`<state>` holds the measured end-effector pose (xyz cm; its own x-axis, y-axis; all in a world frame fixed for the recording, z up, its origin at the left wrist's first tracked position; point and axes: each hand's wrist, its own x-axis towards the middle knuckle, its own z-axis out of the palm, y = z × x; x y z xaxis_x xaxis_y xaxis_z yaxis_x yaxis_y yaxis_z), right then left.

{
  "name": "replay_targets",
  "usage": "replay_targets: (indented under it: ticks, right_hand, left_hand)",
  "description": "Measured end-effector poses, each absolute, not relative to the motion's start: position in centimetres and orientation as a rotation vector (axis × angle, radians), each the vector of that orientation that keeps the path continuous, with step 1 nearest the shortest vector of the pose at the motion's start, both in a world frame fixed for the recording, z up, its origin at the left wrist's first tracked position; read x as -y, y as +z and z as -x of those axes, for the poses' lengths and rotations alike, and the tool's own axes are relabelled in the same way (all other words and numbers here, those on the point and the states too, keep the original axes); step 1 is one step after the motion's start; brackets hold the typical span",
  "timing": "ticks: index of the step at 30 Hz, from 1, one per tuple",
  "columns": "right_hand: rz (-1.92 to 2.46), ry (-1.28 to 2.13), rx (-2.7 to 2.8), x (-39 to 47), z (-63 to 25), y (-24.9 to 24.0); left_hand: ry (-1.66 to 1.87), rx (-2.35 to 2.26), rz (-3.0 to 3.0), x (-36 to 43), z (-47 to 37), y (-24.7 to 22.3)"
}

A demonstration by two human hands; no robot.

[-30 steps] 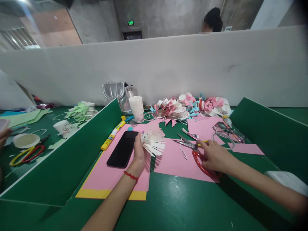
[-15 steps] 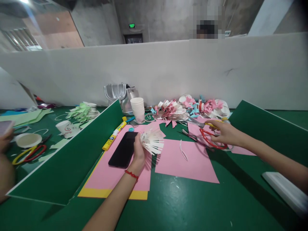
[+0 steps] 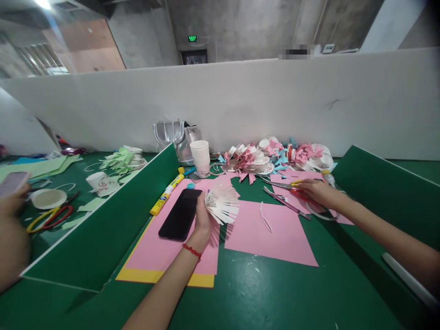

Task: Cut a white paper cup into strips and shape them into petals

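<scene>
My left hand point(image 3: 203, 219) is closed around a paper cup point(image 3: 222, 201) whose side is cut into many fanned-out strips. It hovers beside a black phone point(image 3: 180, 214) lying on pink paper. At the right, my right hand point(image 3: 319, 192) grips scissors point(image 3: 299, 185) with yellow and red handles, low over the table. Their blades point left; part of the handles is hidden under the fingers. Just in front lies a slim pen-like stick point(image 3: 288, 202). A white loop of string point(image 3: 265, 217) rests on a pink sheet point(image 3: 271, 243).
Green dividers point(image 3: 103, 229) flank the workspace. Behind are stacked paper cups point(image 3: 200, 158), a silver bag point(image 3: 175, 137) and a heap of cut cups with pink and blue paper point(image 3: 254, 158). A yellow glue stick point(image 3: 165, 197) lies left. Another person's hand point(image 3: 15, 199) holds a phone beyond the left divider.
My right hand has lowered the scissors toward the table, and their handles now lie flatter beneath the fingers. My left hand keeps hold of the cut cup. The view has shifted slightly.
</scene>
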<state>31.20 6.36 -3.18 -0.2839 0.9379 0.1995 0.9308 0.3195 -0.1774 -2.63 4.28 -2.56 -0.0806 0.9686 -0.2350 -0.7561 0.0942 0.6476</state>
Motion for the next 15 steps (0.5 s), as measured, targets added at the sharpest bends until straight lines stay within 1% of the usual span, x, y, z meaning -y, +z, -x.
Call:
replay_targets:
  ticks: [2,7,11,15]
  right_hand:
    - [1.623,0.016,2.372,-4.3,-27.7,-3.0]
    - [1.29,0.079,2.588,0.3,-19.2,-4.0]
    - [1.556,-0.029,2.359,-0.6,-18.2,-5.1]
    - [1.625,-0.01,2.41,-2.4,-19.3,-5.6]
  left_hand:
    - [1.476,-0.766,-0.347,-4.2,2.6,-2.3]
    - [1.442,-0.77,-0.34,-4.0,2.5,-1.9]
    - [1.442,-0.762,-0.355,-4.0,2.6,-2.1]
    - [1.443,-0.749,-0.345,-4.1,2.6,-2.6]
